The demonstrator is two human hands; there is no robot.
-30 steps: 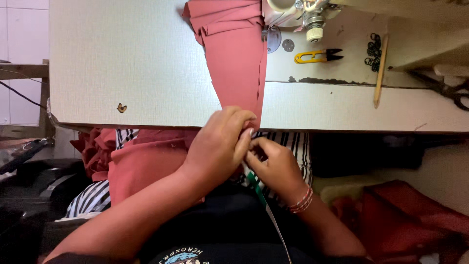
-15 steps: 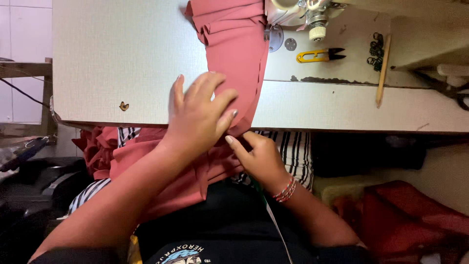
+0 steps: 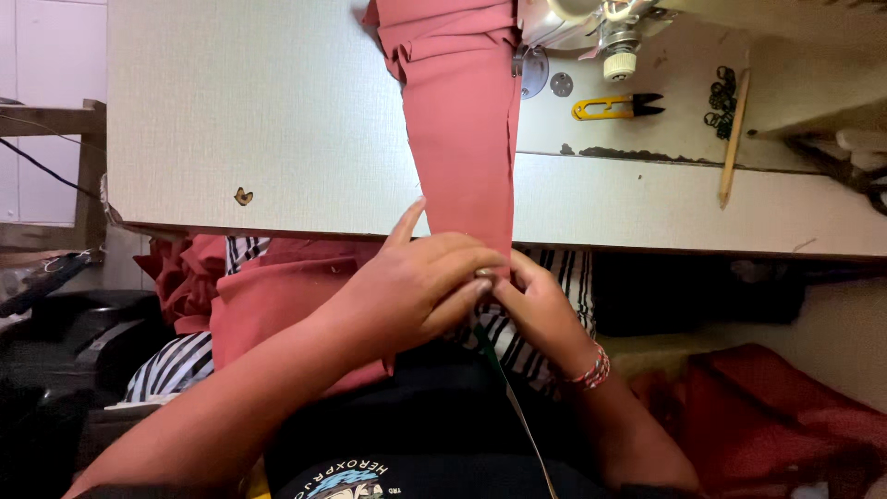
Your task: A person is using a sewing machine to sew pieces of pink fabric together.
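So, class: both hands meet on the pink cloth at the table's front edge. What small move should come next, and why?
Probably slide the pink cloth forward toward the sewing machine. The left hand and right hand pinch its near end at the table edge, while the strip already lies straight up to the needle area.

Sewing machine (image 3: 591, 28) (top cut off)

bare tabletop (image 3: 259, 120) left of pink cloth (image 3: 467, 139), sewing machine (image 3: 591, 23), snips (image 3: 614, 107) crowding right
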